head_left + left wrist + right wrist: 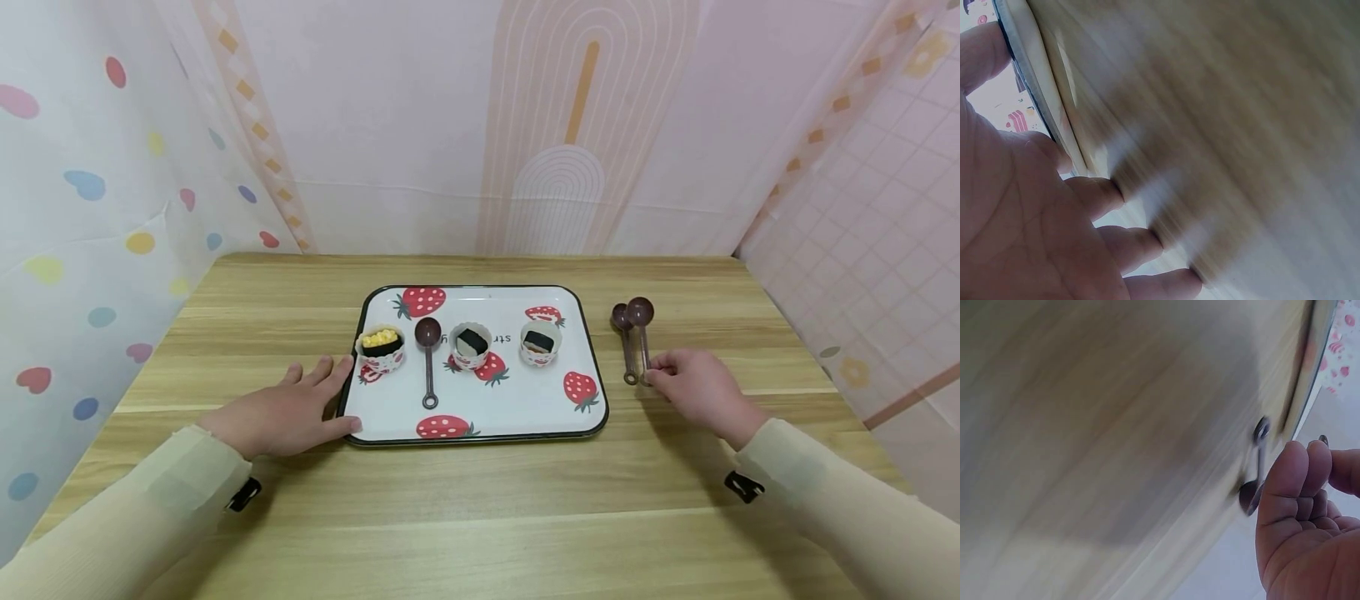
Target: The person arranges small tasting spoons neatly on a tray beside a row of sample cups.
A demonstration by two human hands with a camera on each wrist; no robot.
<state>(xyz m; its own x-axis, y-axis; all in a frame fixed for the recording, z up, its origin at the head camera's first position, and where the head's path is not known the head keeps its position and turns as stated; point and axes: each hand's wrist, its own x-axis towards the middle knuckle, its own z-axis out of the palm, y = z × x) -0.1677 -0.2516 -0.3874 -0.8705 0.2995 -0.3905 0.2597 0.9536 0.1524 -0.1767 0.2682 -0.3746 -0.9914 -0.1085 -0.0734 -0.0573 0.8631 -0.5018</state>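
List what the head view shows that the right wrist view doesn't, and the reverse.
Only the head view: the left hand at the tray's left edge, the food in three paper cups, and a spoon lying on the tray.

Only the right wrist view: the palm side of the right hand, with creases along its curled fingers.

Both: that right hand, a brown spoon near it, and the wooden table. What the red-printed strip at the right wrist view's edge belongs to, I cannot tell.
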